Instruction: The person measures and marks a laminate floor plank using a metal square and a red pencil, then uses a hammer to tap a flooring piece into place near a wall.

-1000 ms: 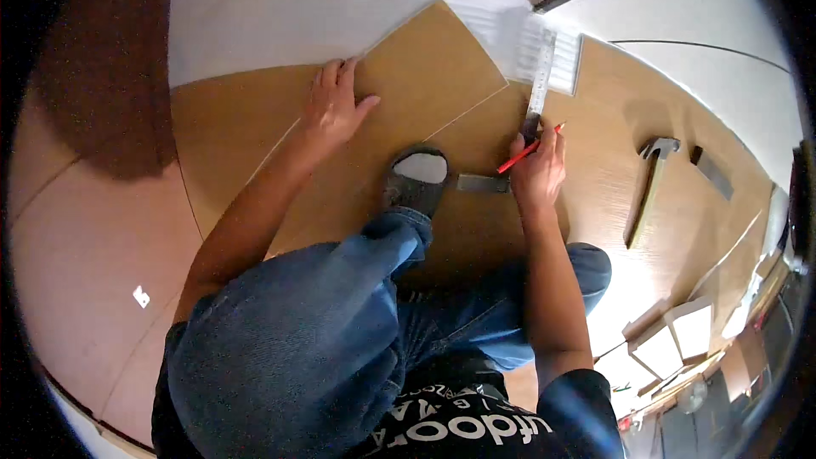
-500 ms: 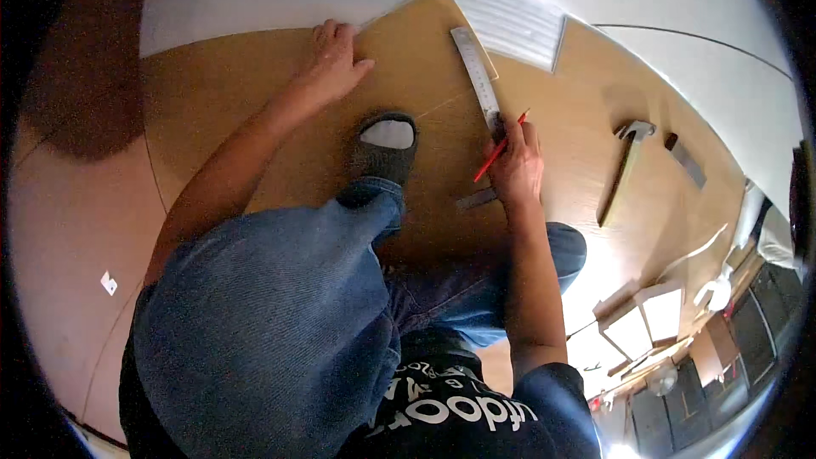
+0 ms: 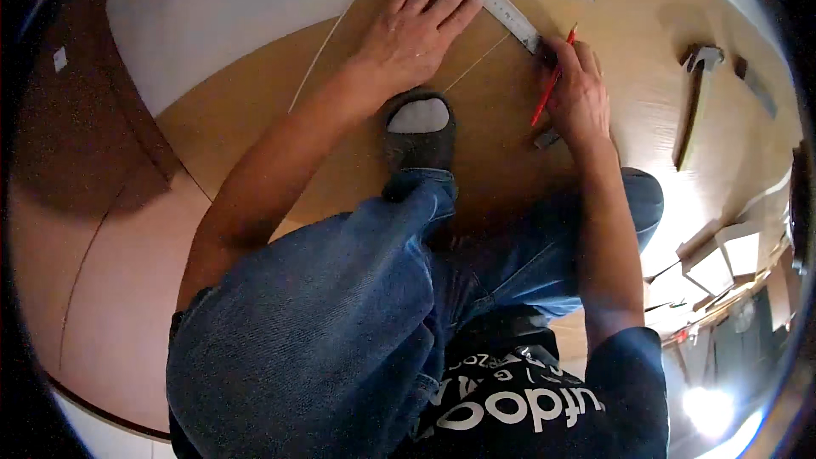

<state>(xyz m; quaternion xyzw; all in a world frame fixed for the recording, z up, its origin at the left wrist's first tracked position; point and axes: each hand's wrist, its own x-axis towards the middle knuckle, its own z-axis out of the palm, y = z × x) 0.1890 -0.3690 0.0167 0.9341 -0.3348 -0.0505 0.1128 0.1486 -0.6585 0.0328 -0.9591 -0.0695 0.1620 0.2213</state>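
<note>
A long flat metal ruler (image 3: 497, 2) lies on the tan wooden board (image 3: 501, 144), its long axis running diagonally from upper left down to lower right. Your left hand (image 3: 414, 30) lies flat and open, fingertips pressing the ruler's upper end. Your right hand (image 3: 578, 93) grips a slim red pencil (image 3: 552, 81), tip up at the ruler's lower end.

A small white label (image 3: 59, 58) is stuck on the dark brown surface at the upper left. At the right edge, pale flat cardboard boxes (image 3: 722, 259) lie in a loose pile on the floor. No signs or screens show.
</note>
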